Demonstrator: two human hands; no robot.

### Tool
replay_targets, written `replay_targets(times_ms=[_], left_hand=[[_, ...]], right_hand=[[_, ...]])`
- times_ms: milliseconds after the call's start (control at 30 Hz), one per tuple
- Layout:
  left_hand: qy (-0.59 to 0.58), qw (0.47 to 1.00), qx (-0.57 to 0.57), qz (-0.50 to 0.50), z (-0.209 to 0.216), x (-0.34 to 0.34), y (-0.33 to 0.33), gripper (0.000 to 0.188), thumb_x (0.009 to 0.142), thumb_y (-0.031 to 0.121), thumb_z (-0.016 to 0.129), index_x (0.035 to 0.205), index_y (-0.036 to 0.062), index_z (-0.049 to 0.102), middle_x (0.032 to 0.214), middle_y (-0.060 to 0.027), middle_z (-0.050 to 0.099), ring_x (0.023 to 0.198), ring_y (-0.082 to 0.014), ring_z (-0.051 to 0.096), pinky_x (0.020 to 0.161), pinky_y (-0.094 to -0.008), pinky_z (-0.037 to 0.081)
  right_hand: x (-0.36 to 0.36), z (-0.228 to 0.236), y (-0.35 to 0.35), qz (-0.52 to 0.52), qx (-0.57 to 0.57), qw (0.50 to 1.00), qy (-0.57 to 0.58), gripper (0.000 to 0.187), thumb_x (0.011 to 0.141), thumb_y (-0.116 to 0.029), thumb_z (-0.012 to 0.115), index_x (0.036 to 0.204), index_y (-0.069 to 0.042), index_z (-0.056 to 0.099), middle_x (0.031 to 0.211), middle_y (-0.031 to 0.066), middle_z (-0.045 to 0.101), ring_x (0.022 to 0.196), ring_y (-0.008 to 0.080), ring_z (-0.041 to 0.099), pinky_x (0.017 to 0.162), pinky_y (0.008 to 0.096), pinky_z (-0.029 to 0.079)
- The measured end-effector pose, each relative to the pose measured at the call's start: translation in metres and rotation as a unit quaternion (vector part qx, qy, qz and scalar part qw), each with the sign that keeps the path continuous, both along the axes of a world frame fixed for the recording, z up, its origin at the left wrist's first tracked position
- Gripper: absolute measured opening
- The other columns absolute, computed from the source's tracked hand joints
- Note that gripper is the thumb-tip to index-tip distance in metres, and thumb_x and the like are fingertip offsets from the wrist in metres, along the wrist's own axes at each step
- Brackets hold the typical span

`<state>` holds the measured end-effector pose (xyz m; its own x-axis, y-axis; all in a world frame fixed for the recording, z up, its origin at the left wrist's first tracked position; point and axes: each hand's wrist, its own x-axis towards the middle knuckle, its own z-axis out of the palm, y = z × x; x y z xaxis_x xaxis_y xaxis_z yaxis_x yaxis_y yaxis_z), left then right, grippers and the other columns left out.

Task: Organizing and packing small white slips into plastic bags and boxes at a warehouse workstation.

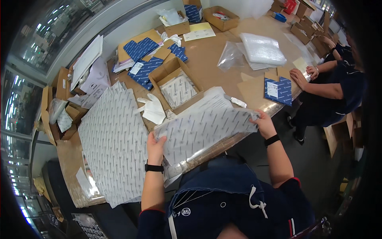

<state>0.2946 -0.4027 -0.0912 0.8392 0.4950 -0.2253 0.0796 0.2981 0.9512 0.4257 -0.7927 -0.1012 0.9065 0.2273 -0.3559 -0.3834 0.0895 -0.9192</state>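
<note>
A thin, translucent sheet of printed wrapping paper is stretched between my hands over the table's near edge. My left hand grips its left end, thumb on the near face. At the other end, my right hand pinches the gathered corner. Left of my left hand lies a large stack of the same patterned paper. Beyond the held sheet are a white glove, white papers and an open cardboard box with folded patterned paper inside. A small white-and-dark tool, perhaps a cutter, lies near the sheet's far edge.
Blue printed flat packages lie at the back left, and another blue package on the right. Clear bubble bags rest farther back. Cartons crowd the left end. Co-workers stand along the right side, one person's hand on the table.
</note>
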Motion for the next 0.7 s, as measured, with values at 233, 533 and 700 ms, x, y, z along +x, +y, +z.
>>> replay_targets(times_ms=[233, 533, 700], left_hand=[[-0.084, 0.978, 0.191, -0.010, 0.013, -0.038, -0.008, 0.037, 0.077, -0.008, 0.055, 0.111, 0.0036, 0.046, 0.099, -0.0076, 0.058, 0.090, -0.0141, 0.055, 0.084, -0.0252, 0.042], [-0.052, 0.981, 0.180, 0.047, -0.007, -0.032, -0.029, 0.017, 0.078, -0.003, 0.061, 0.092, 0.0031, 0.054, 0.085, -0.0003, 0.057, 0.079, -0.0077, 0.051, 0.072, -0.0205, 0.041], [-0.027, 0.980, 0.193, 0.034, -0.008, -0.037, -0.030, 0.015, 0.078, -0.002, 0.061, 0.092, 0.0031, 0.055, 0.084, 0.0005, 0.057, 0.080, -0.0076, 0.051, 0.074, -0.0216, 0.041]], right_hand=[[-0.002, 0.029, -0.002, 0.040, 0.010, 0.981, -0.188, 0.029, 0.072, 0.003, 0.066, 0.100, -0.003, 0.058, 0.100, 0.0065, 0.062, 0.091, 0.0130, 0.056, 0.080, 0.0254, 0.044], [0.001, -0.010, 0.002, -0.009, -0.071, 0.985, -0.154, 0.022, 0.084, -0.011, 0.062, 0.104, -0.002, 0.059, 0.091, -0.0010, 0.061, 0.083, 0.0064, 0.053, 0.076, 0.0210, 0.042], [0.001, -0.004, -0.010, 0.066, -0.008, 0.983, -0.171, 0.042, 0.075, -0.004, 0.069, 0.114, -0.004, 0.054, 0.104, 0.0035, 0.058, 0.094, 0.0108, 0.053, 0.082, 0.0240, 0.043]])
